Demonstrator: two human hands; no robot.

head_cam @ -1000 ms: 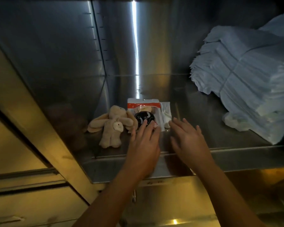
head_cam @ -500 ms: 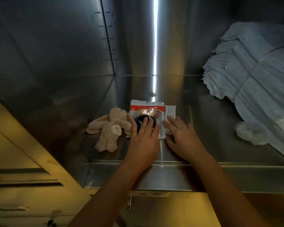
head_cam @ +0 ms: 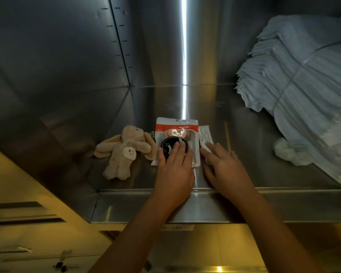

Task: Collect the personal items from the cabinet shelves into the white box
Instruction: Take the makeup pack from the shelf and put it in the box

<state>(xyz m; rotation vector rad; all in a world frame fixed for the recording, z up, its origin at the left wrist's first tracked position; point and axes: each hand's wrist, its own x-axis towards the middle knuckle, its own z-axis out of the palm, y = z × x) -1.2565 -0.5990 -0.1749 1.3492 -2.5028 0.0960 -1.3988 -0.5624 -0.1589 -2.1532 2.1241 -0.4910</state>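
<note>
Packet (head_cam: 176, 125) with an orange band lies flat under the left hand's (head_cam: 174, 170) fingertips, its long axis running away from the wrists, the orange end farthest. A black round tin (head_cam: 168, 148) sits on it. Just left of that hand a plush rabbit (head_cam: 124, 152) lies head away, legs toward the shelf lip (head_cam: 185, 205), ears spread sideways. A small white sachet (head_cam: 204, 134) lies lengthwise beside the packet, under the right hand's (head_cam: 222, 168) fingertips.

Bare steel runs beyond the fingers to the back wall; the side wall stands left of the rabbit, and a stack of white cloths (head_cam: 303, 91) sits well right of the right hand. The lip passes under both wrists.

Both hands lie flat and gripping nothing – left fingers straight on the tin and packet, right fingers spread, touching the sachet.
</note>
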